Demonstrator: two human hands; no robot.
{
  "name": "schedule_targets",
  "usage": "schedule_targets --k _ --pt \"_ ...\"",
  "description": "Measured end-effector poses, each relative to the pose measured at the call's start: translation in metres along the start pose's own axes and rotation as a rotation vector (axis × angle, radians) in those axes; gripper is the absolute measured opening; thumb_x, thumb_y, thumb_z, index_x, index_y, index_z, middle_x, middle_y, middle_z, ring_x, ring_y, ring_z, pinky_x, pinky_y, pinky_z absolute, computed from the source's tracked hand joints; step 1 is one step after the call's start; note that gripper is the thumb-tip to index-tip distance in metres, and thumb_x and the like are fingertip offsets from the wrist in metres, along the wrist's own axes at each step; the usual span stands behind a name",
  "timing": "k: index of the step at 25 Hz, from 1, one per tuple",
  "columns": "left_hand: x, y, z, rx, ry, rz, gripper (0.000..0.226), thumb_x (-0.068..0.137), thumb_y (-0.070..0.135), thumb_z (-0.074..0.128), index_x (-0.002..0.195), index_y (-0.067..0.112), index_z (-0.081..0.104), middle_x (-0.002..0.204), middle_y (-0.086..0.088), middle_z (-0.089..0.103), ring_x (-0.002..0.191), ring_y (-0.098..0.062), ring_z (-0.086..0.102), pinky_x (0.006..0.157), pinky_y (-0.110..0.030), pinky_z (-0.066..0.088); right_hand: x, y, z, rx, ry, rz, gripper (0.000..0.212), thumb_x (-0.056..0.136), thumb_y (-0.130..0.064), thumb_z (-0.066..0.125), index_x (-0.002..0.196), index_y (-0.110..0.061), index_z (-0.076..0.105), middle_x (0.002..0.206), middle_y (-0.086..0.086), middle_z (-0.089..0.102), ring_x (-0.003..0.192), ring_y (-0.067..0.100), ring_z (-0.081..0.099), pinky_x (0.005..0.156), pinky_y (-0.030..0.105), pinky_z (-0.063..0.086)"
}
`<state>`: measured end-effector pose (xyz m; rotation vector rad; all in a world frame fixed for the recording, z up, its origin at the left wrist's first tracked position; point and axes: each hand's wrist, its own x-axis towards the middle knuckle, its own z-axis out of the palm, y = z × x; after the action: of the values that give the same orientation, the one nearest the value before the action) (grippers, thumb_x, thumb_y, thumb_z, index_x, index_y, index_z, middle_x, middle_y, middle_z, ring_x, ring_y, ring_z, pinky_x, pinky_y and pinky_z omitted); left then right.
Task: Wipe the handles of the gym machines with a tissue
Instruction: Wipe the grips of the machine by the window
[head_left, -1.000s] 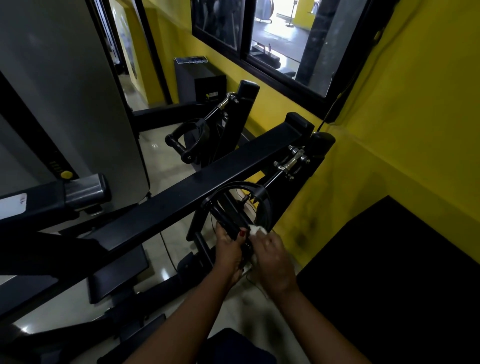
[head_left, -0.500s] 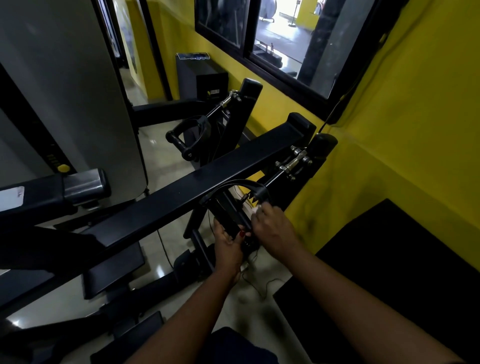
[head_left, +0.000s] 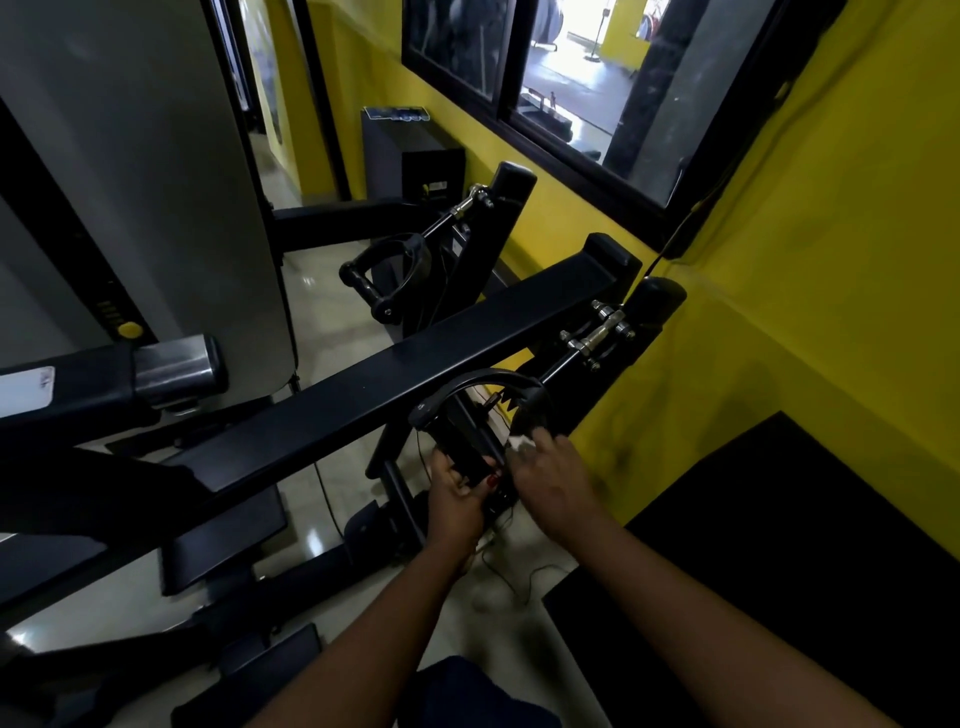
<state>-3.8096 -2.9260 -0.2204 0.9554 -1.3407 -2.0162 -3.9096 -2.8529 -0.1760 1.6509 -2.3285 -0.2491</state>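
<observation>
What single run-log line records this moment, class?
activity: wiping | left hand: grips near handle bar | right hand: holds tissue against its strap | far handle: hanging free, untouched

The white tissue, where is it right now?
The white tissue is centre of the head view, under the right hand, against the nearer black loop handle's right side.

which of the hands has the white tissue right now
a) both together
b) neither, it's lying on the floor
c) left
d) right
d: the tissue shows white under the fingers of the right hand, held against the near handle, while the left hand only grips that handle's bar.
</observation>
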Motion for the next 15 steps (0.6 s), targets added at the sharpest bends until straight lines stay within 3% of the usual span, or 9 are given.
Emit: schedule_targets --k 3,6,8,10,12,13,15 --pt "0.002 0.0 -0.004 0.071 -0.018 -0.013 0.057 0.084 -0.009 0.064 0.13 0.015 0.039 0.106 0.001 0.066 0.1 -0.013 0.066 0.089 -0.039 0.055 0.007 0.026 0.002 -0.201 0.16 -0.086 0.03 0.08 -0.014 0.048 0.101 -0.01 0.069 0.088 0.007 0.067 0.081 0.024 0.056 0.061 0.034 0.039" --pt "0.001 0.003 -0.004 0.113 -0.041 -0.025 0.052 0.085 -0.011 0.062 0.125 0.012 0.039 0.105 0.003 0.064 0.098 -0.01 0.065 0.078 -0.026 0.056 -0.009 -0.001 0.027 0.114 0.031 0.104 0.041 0.082 -0.006 0.056 0.122 -0.008 0.062 0.111 0.011 0.067 0.095 0.027 0.057 0.073 0.036 0.051" --pt "-0.001 0.006 -0.004 0.13 -0.052 -0.024 0.05 0.085 -0.012 0.061 0.121 0.014 0.039 0.105 0.004 0.063 0.096 -0.006 0.065 0.072 -0.019 0.055 -0.02 -0.02 0.034 0.441 -0.042 0.232 0.048 0.084 0.001 0.055 0.13 -0.011 0.058 0.122 0.008 0.064 0.109 0.027 0.055 0.09 0.033 0.048" --pt "-0.003 0.007 -0.004 0.139 -0.055 -0.036 0.05 0.085 -0.012 0.06 0.12 0.016 0.038 0.106 0.002 0.063 0.096 -0.006 0.064 0.07 -0.018 0.055 -0.021 -0.014 0.031 0.518 -0.01 0.201 0.045 0.083 -0.001 0.059 0.125 -0.017 0.064 0.112 0.005 0.068 0.104 0.026 0.058 0.085 0.031 0.048" --pt "-0.005 0.01 -0.004 0.165 -0.062 -0.039 0.053 0.086 -0.01 0.061 0.122 0.018 0.036 0.107 0.003 0.062 0.095 -0.004 0.063 0.071 -0.018 0.054 -0.011 0.004 0.022 0.287 0.106 0.041 0.034 0.072 -0.012 0.076 0.105 -0.02 0.073 0.088 0.002 0.072 0.085 0.025 0.057 0.064 0.031 0.047" --pt "-0.006 0.012 -0.003 0.173 -0.07 -0.041 0.056 0.086 -0.01 0.061 0.124 0.02 0.035 0.106 0.005 0.062 0.095 -0.002 0.063 0.071 -0.018 0.054 -0.008 0.014 0.015 0.145 0.177 -0.023 0.028 0.07 -0.016 0.078 0.097 -0.017 0.073 0.083 0.002 0.071 0.083 0.024 0.054 0.062 0.031 0.044" --pt "-0.006 0.015 -0.003 0.179 -0.092 -0.055 0.062 0.086 -0.01 0.061 0.127 0.025 0.031 0.103 0.007 0.062 0.092 -0.001 0.063 0.071 -0.018 0.053 0.001 0.032 0.002 -0.004 0.386 -0.173 0.02 0.089 -0.016 0.057 0.1 -0.009 0.073 0.091 0.008 0.071 0.093 0.027 0.053 0.072 0.037 0.043"
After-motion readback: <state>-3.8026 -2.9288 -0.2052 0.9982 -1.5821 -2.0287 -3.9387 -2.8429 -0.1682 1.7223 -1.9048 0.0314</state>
